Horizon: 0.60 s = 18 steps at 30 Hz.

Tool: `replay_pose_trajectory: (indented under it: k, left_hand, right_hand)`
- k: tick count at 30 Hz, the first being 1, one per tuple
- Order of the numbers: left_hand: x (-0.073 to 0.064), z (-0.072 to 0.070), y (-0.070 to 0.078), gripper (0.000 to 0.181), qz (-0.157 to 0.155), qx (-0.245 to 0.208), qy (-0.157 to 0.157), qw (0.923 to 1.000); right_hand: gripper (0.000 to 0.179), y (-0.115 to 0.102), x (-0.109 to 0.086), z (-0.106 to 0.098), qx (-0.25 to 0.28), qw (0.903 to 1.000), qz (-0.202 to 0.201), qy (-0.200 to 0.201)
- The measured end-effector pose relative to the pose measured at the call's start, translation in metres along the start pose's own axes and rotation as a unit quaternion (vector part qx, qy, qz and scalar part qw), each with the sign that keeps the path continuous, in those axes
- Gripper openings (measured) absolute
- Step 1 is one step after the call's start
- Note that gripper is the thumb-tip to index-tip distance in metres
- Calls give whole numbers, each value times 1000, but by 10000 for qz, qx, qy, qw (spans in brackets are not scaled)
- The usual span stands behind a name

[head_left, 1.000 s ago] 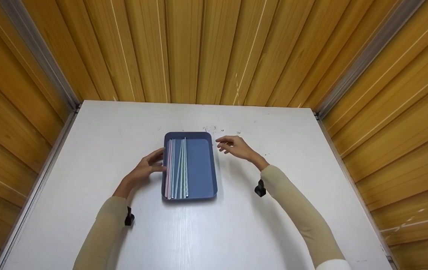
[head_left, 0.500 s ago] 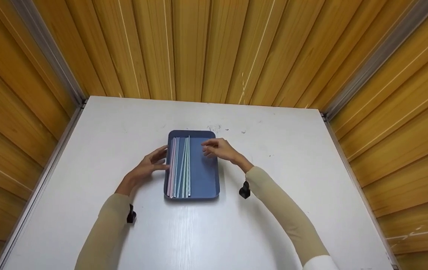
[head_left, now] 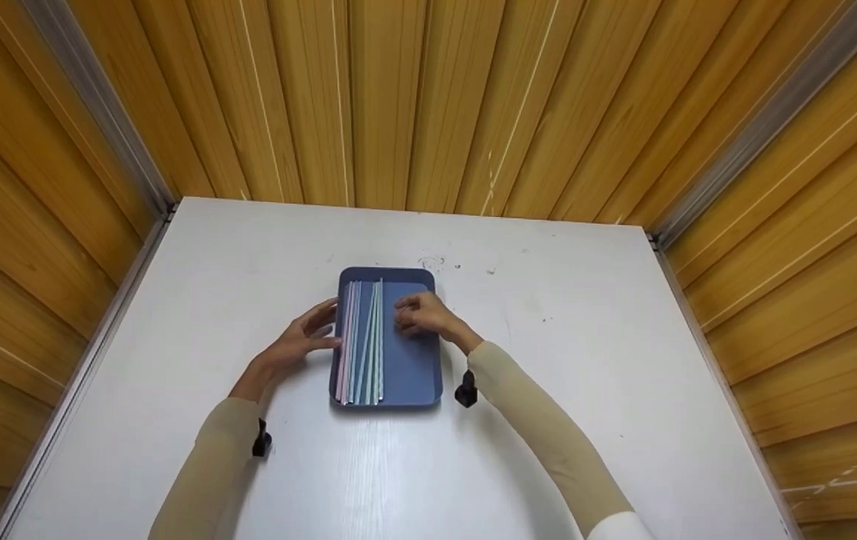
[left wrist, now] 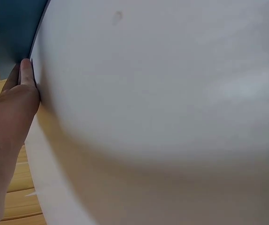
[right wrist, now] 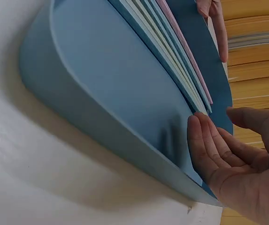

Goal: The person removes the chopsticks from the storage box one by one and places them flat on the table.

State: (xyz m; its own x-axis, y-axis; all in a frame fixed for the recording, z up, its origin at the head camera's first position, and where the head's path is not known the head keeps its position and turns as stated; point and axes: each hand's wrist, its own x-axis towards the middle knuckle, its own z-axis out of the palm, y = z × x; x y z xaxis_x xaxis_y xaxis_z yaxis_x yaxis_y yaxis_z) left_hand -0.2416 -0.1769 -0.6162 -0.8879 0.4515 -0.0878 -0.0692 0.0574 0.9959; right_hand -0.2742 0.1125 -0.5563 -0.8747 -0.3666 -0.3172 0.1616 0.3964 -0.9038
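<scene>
We see the blue tray (head_left: 410,367) at the centre of the head view, on the white table (head_left: 406,480), with a row of thin pastel sticks (head_left: 380,345) lying lengthwise along its left half. We judge the sticks very light, fairly stiff along their length but easily crushed or bent, and apt to roll or slide on the smooth floor; a soft pinch near the middle should suit them, taken one or few at a time. The tray looks light and rigid, best steadied by its rim. The left hand (head_left: 297,341), left of centre, rests thumb and loosely spread fingers against the tray's left wall. The right hand (head_left: 428,315) hangs over the tray's upper right, fingers half bent, thumb apart, holding nothing. Against the frame from one second ago, it has moved from outside the right rim to near the sticks, which lie unchanged.
</scene>
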Motion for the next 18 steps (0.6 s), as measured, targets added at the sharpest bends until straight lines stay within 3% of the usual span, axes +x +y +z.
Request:
replay_pose_trajectory:
  k: [4,12,18]
  left_hand:
    - [-2,-2,-1,87,27,50,-32,10000]
    - [-3,-3,-3,86,-10,-14,0,10000]
    - [-2,-2,-5,85,66,41,0,10000]
  right_hand:
    - [37,6,6,13,229,9997,98,24]
    - [43,16,13,26,577,9983,-89,1]
    - [42,15,16,31,-115,9986,-349,387]
